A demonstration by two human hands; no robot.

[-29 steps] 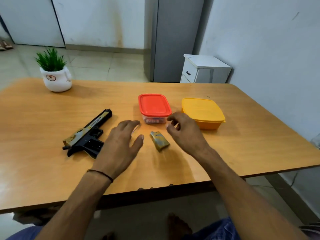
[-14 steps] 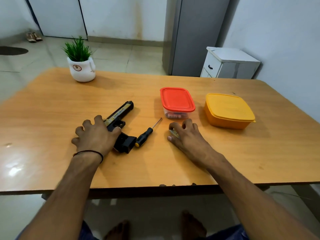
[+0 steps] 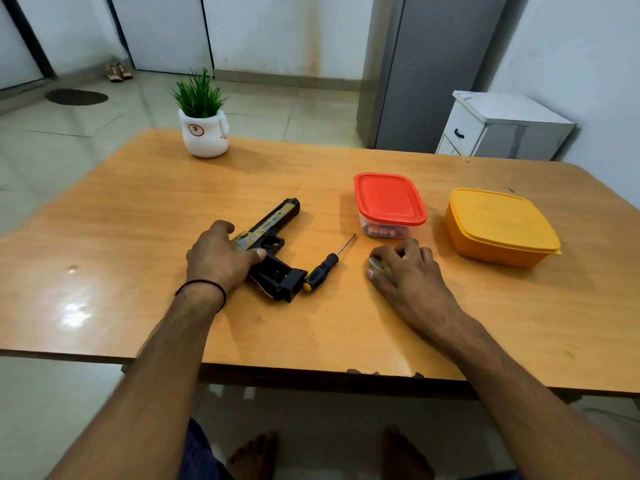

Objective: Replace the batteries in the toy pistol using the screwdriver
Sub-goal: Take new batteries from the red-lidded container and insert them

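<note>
Left hand has crossed from mid-counter to the toy pistol over the last second. Right hand has dropped onto the small camouflage cover piece. Little has shifted in the last half-second. The screwdriver, earlier hidden under the left hand, is now in plain view.

Positions:
- The pistol lies flat on its side on the counter, muzzle pointing away and right, grip toward the near edge.
- The left hand's fingers curl over the rear of the slide and its thumb lies across the frame by the trigger guard, so it is clamped on the pistol.
- The right hand's fingers arch over the cover piece with the thumb tucked against it. The piece is closed in and not lifted.
- The screwdriver lies just beside the grip's butt, its handle nearly touching and its tip aimed at the red-lidded tub.
- The tub shows small items through its clear wall, possibly batteries. I cannot confirm this.
- A yellow tub sits to its right and a potted plant at the far edge.

Handling, as judged:
- The pistol looks to be hard moulded plastic, so likely light, rigid and smooth enough to skate on the polished wood.
- The best hold is round the slide and frame, leaving the grip's side bare, since a dark recess there looks like the compartment.
- The cover is thin and small and easily dropped, so pinch it by the edges.
- Take the screwdriver by its black-and-yellow handle, as the shaft is slender.
</note>
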